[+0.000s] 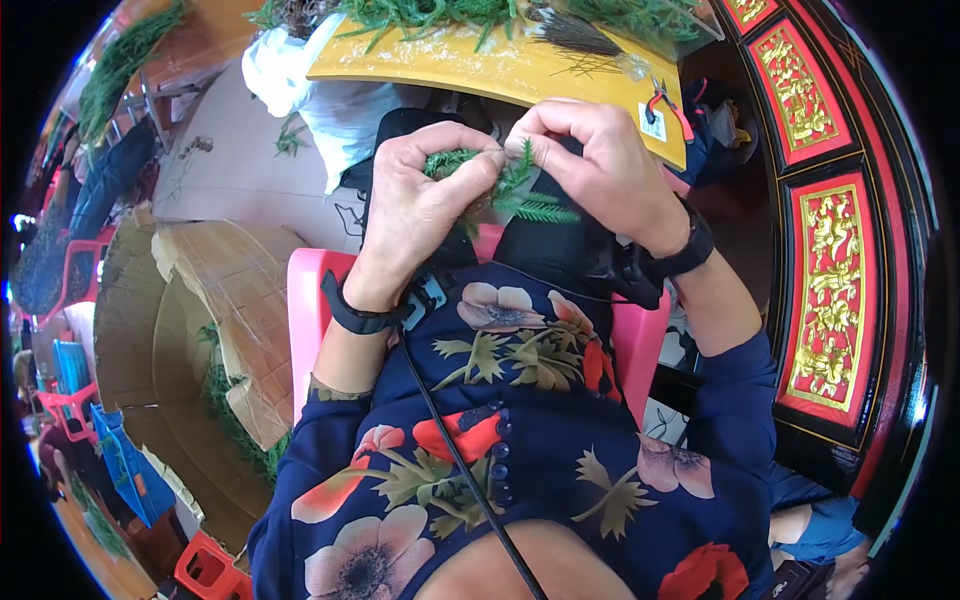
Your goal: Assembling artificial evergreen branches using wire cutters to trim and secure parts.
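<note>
Above my lap, my left hand [435, 195] is closed, its thumb and forefinger pinching a small green artificial pine sprig [540, 207]. Part of the greenery shows behind its fingers, and needled tips stick out to the right between both hands. My right hand [600, 165] is closed too, thumb and forefinger pinched close to the left fingertips, right beside the sprig. Whatever lies between those right fingertips is too small to make out. Both wrists wear dark straps.
A yellow table [430, 62] ahead bears green branches [430, 12], a dark bristly bundle [580, 35] and red-handled pliers [672, 108]. Left stands a torn cardboard box [240, 310] with greenery inside. White plastic bags [345, 115] hang by the table. Red-and-gold carved panels [828, 290] line the right.
</note>
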### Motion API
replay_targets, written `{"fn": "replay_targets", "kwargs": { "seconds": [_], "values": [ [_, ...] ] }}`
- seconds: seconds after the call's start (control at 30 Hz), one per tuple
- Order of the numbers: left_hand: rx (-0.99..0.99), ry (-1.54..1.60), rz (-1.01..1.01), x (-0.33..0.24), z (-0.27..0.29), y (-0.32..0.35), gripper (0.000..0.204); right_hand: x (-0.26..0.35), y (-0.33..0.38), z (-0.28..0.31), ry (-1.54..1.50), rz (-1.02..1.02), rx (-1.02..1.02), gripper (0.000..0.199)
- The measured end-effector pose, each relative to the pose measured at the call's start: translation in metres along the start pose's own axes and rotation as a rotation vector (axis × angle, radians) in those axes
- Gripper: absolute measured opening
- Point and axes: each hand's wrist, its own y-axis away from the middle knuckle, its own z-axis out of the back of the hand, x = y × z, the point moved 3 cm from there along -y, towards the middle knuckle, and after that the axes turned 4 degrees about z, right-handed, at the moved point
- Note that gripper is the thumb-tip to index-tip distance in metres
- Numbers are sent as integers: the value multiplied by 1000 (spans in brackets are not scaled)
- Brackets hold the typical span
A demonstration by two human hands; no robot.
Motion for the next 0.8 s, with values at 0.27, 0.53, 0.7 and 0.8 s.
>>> {"fn": "replay_targets", "kwargs": {
  "seconds": [0.27, 0.53, 0.7, 0.8],
  "values": [
    [28, 242, 41, 4, 7, -5, 12, 15, -2, 10, 382, 683, -305, 20],
    [178, 500, 159, 21, 7, -14, 13, 8, 0, 15, 574, 946, -288, 20],
    [195, 494, 176, 18, 4, -12, 10, 10, 1, 7, 616, 949, -300, 18],
    [25, 114, 22, 9, -3, -8, 6, 5, 2, 4, 491, 597, -223, 8]
  ]
}}
